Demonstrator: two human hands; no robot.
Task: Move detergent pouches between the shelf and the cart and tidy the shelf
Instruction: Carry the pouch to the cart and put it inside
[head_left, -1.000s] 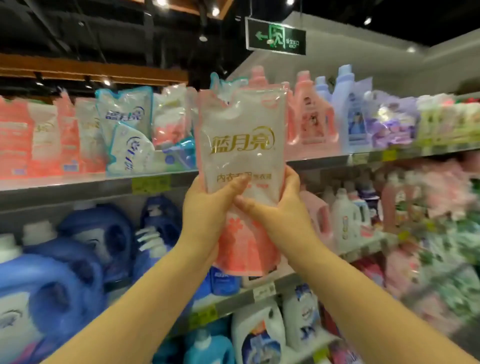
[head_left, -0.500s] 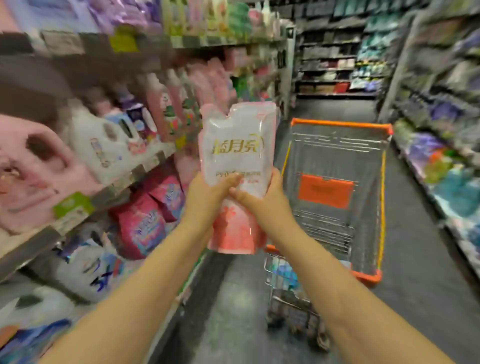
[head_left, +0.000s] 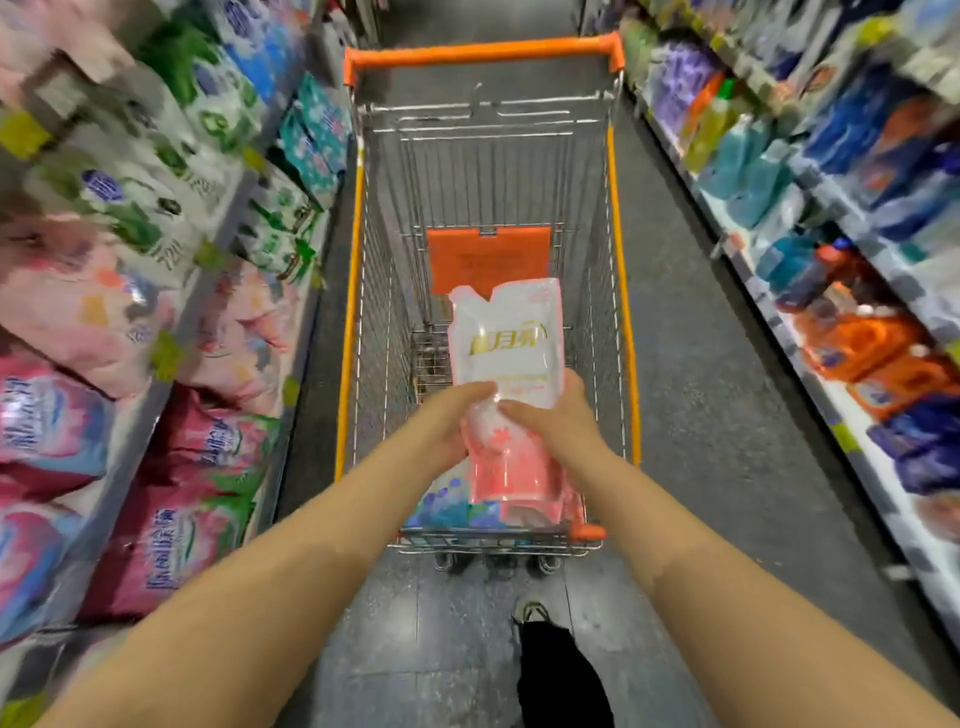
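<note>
A white and pink detergent pouch (head_left: 506, 353) with gold lettering is held over the near end of the wire shopping cart (head_left: 621, 312). My left hand (head_left: 447, 421) grips its left side and my right hand (head_left: 556, 415) grips its right side, thumbs on the front. The pouch leans away from me, spout end towards the far end of the cart. Other pouches (head_left: 441, 506), blue and pink, lie in the cart's near end, partly hidden by my hands and the held pouch.
Shelves of detergent bags (head_left: 171, 525) line the left side. Shelves of bottles (head_left: 872, 358) line the right. The cart has an orange handle (head_left: 478, 52) at its far end and an orange flap (head_left: 488, 260) inside. My foot (head_left: 535, 613) stands on the grey floor behind the cart.
I turned from the left shelf to face down the aisle, and both hands carried the pouch lower, from in front of the shelf to over the cart's basket.
</note>
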